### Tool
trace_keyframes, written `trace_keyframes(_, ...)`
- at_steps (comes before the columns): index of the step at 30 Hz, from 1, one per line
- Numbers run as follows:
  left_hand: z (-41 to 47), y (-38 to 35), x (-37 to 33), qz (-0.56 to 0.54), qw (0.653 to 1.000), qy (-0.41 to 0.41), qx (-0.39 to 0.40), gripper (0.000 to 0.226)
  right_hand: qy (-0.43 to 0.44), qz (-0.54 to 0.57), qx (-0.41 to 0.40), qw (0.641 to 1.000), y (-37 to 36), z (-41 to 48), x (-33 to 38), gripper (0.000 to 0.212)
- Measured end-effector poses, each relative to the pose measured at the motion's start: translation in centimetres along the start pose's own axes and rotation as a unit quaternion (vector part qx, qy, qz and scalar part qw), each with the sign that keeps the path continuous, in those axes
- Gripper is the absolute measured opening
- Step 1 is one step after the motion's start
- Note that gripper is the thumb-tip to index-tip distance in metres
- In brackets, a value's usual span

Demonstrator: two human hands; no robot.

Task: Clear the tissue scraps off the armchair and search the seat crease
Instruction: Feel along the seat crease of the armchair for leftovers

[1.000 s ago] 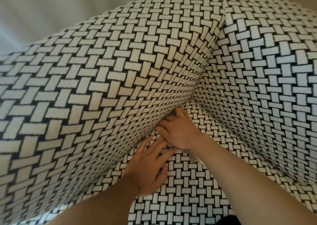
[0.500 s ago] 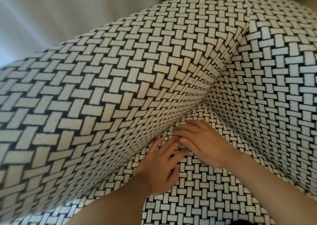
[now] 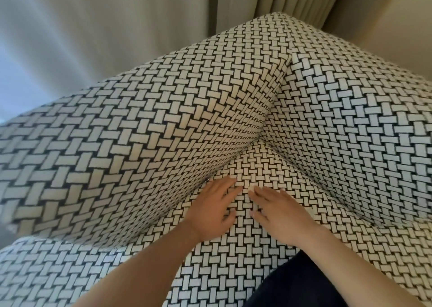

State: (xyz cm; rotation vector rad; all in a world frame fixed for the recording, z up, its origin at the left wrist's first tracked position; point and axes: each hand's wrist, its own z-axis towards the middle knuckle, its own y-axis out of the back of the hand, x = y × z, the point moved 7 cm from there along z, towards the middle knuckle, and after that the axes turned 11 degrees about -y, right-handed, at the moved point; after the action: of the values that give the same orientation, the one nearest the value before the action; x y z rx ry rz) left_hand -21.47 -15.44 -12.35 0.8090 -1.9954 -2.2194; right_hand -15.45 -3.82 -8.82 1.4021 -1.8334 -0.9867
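Note:
A black-and-white basket-weave armchair fills the view; its seat cushion (image 3: 245, 260) runs from the bottom up to a far corner. My left hand (image 3: 214, 208) lies flat on the seat, fingers apart, its fingertips at the seat crease (image 3: 187, 203) where the seat meets the left arm (image 3: 117, 147). Beside it, my right hand (image 3: 278, 210) rests palm down on the seat with fingers spread, holding nothing. The two hands are a small gap apart. No tissue scraps show anywhere on the chair.
The chair's other upright panel (image 3: 350, 131) rises on the right and meets the left arm at the far corner (image 3: 259, 140). Beige curtains (image 3: 140, 21) hang behind the chair. A dark cloth patch (image 3: 301, 283) sits at the bottom right.
Both hands have drawn back from the crease toward me and separated; the right hand's fingers were in the crease and now lie flat on the seat. The view has pulled back and up.

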Motion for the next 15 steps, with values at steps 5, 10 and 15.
trace_keyframes(5,-4.7,-0.2,-1.3,0.077,0.994,-0.017,0.081,0.065,0.013,0.017,-0.059,0.998,0.9,-1.2,1.1,0.051)
trace_keyframes(10,-7.5,0.0,-1.7,0.068,0.998,0.002,0.014,0.059,0.088,0.067,-0.106,0.988,3.1,-0.3,5.2,0.047)
trace_keyframes(15,-7.2,0.4,-1.2,0.018,0.999,-0.011,-0.026,0.046,0.122,0.051,-0.079,0.988,2.3,2.6,10.1,0.056)
